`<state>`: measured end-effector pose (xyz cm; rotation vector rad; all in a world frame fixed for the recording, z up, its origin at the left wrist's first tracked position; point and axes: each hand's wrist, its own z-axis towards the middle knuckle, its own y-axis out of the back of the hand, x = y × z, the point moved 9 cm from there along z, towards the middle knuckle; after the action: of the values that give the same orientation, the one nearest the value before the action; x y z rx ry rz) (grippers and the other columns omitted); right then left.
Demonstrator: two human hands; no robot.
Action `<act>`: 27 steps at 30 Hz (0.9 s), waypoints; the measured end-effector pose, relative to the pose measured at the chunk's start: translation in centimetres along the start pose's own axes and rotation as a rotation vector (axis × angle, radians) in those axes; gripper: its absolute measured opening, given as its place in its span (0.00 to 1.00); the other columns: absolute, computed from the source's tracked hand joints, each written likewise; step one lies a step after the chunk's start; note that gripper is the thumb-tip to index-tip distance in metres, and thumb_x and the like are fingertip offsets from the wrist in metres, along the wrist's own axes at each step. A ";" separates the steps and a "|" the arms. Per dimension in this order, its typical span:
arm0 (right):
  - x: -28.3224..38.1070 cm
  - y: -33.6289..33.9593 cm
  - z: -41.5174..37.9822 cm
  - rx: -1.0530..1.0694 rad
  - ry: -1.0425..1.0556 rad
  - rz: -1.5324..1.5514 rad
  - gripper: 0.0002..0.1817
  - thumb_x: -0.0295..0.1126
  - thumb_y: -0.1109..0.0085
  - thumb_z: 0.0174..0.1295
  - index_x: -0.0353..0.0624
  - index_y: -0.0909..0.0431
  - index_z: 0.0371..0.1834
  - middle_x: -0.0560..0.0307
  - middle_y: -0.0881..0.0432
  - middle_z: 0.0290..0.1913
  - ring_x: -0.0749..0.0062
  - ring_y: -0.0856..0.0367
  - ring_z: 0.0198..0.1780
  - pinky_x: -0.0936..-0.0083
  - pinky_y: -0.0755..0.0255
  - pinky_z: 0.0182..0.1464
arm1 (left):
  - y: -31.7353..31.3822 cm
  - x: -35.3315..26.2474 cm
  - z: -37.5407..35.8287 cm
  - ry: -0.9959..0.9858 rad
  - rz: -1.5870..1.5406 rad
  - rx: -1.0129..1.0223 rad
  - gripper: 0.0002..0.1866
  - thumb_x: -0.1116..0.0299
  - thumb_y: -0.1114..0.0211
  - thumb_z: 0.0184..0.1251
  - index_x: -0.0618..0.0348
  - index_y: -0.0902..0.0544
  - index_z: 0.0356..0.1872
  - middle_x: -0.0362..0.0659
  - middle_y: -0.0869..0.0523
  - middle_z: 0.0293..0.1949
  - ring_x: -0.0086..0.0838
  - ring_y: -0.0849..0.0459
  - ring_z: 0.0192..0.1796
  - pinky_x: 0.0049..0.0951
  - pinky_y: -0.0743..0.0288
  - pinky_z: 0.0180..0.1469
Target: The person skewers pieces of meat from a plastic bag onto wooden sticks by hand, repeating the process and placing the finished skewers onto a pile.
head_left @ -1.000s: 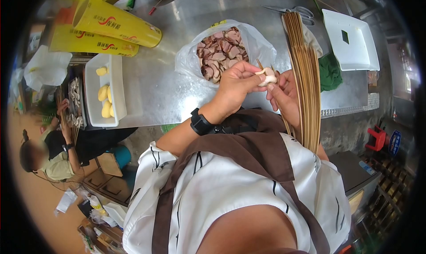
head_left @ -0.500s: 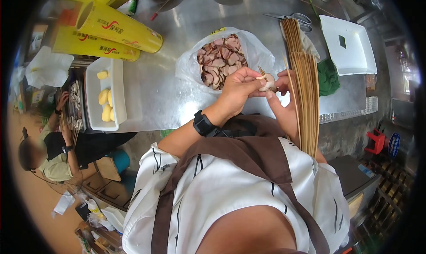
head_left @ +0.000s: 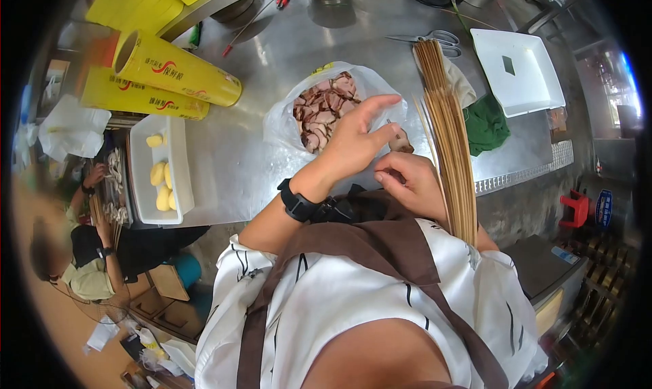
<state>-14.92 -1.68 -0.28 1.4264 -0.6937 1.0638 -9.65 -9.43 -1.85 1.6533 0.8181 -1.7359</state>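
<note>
Yellow tubes near a pale tray of yellow lumps
At right, green cloth just beside a white tray.

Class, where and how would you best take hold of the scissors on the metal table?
Grip the scissors by the handle loops, probably from above and the right. They lie with the blades pointing left, so the loops face right. The far end of the skewer bundle crowds their near side, but the loops stick out to its right.
</note>
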 end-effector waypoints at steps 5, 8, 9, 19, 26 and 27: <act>0.6 0.0 0.1 -0.055 0.073 -0.032 0.06 0.24 0.42 0.53 0.37 0.24 0.33 0.55 0.23 0.25 0.69 0.24 0.25 0.77 0.32 0.28 | -2.7 -0.8 0.3 0.249 -0.461 0.126 0.17 0.71 0.43 0.64 0.66 0.28 0.52 0.44 0.21 0.46 0.26 0.22 0.47 0.26 0.29 0.51; 0.1 -0.3 0.1 -0.019 0.031 -0.046 0.05 0.24 0.42 0.53 0.37 0.24 0.33 0.54 0.22 0.26 0.68 0.23 0.26 0.76 0.31 0.29 | -3.3 0.2 0.6 0.306 -0.574 0.103 0.13 0.70 0.42 0.64 0.65 0.25 0.47 0.43 0.20 0.41 0.23 0.20 0.39 0.24 0.26 0.44; 0.0 -0.4 0.0 -0.017 0.030 -0.047 0.06 0.24 0.42 0.53 0.37 0.24 0.34 0.53 0.22 0.26 0.68 0.23 0.26 0.76 0.31 0.29 | -3.4 0.3 0.6 0.309 -0.588 0.096 0.11 0.70 0.42 0.64 0.65 0.25 0.44 0.42 0.20 0.39 0.23 0.20 0.37 0.23 0.25 0.42; -4.2 1.0 -1.1 -0.173 -0.398 0.432 0.06 0.30 0.50 0.62 0.39 0.28 0.36 0.57 0.24 0.25 0.78 0.28 0.24 0.80 0.33 0.28 | -0.7 0.5 -1.7 0.233 -0.546 0.024 0.05 0.73 0.40 0.61 0.63 0.23 0.36 0.42 0.18 0.32 0.23 0.19 0.34 0.21 0.25 0.39; -4.3 1.7 -2.5 -0.003 -0.356 0.487 0.07 0.29 0.53 0.63 0.38 0.31 0.29 0.59 0.25 0.24 0.86 0.33 0.22 0.89 0.39 0.27 | -0.6 4.2 -3.5 0.307 -0.629 -0.088 0.11 0.71 0.39 0.61 0.63 0.26 0.42 0.45 0.17 0.32 0.25 0.18 0.33 0.23 0.23 0.38; -4.5 1.6 -2.5 0.006 -0.364 0.467 0.06 0.29 0.52 0.63 0.39 0.31 0.29 0.60 0.25 0.24 0.87 0.34 0.23 0.88 0.39 0.27 | -0.4 4.0 -3.5 0.275 -0.620 -0.116 0.13 0.71 0.39 0.61 0.63 0.27 0.45 0.45 0.17 0.33 0.25 0.18 0.33 0.23 0.23 0.38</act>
<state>-18.74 -0.20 -3.86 1.5188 -1.3351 1.1657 -7.97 -6.50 -5.91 1.6891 1.6688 -1.8127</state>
